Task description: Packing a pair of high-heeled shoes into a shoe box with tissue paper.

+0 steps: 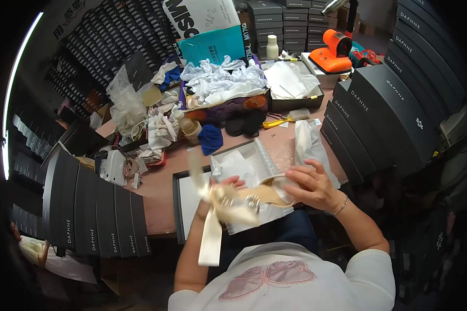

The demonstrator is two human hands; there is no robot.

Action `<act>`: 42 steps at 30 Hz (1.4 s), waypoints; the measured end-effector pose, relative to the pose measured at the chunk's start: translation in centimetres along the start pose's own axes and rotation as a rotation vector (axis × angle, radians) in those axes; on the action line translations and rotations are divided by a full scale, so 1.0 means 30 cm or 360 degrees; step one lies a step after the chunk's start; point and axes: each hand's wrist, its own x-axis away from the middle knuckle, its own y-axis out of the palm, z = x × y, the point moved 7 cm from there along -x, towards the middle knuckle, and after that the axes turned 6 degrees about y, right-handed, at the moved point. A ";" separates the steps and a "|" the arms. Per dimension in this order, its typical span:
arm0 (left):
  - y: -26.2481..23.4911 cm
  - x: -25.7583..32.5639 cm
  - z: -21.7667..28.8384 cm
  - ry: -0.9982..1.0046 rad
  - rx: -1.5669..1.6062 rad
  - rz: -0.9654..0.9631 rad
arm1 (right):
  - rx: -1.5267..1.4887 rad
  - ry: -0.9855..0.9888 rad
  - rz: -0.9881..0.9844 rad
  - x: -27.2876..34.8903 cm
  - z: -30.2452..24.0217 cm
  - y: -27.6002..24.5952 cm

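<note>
A cream shoe [270, 195] with a tan insole, a long ribbon bow and shiny ornaments is held up between my two hands, its bow end blurred. My left hand [232, 181] grips it from behind at the bow end, and the ribbon covers most of those fingers. At the other end, my right hand [316, 187] has its fingers and thumb closed on the shoe's edge. Under the shoe lie white tissue paper [233, 165] and bubble wrap [266, 158], over an open dark shoebox [179, 207]. Just beyond my right hand lies a white paper-wrapped bundle [307, 140].
Black shoeboxes [96, 207] stand at the left, with taller stacks [373, 114] at the right. Across the table are a bin of crumpled white cloths [223, 80], a yellow-handled brush [283, 122], a blue cloth [210, 139], bottles [272, 47] and an orange device [333, 54].
</note>
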 end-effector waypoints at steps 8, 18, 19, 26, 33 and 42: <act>-0.026 0.212 -0.266 -0.0428 0.0557 0.0432 | -0.0302 0.0323 -0.0115 -0.080 -0.048 0.245; 0.018 0.242 -0.273 0.0276 0.0103 0.0872 | -0.0502 0.0387 -0.0217 -0.121 -0.200 0.443; 0.034 0.241 -0.266 0.0313 0.0030 0.0868 | -0.0560 0.0364 -0.0221 -0.133 -0.214 0.445; 0.017 0.285 -0.260 0.0472 -0.0122 0.0930 | -0.0293 0.0227 -0.0645 -0.101 -0.270 0.481; -0.016 0.289 -0.254 0.0432 -0.0246 0.0919 | -0.0324 0.0349 -0.0617 -0.088 -0.268 0.479; -0.010 0.324 -0.242 0.0452 -0.0520 0.0927 | -0.0654 0.0321 -0.0650 -0.107 -0.269 0.442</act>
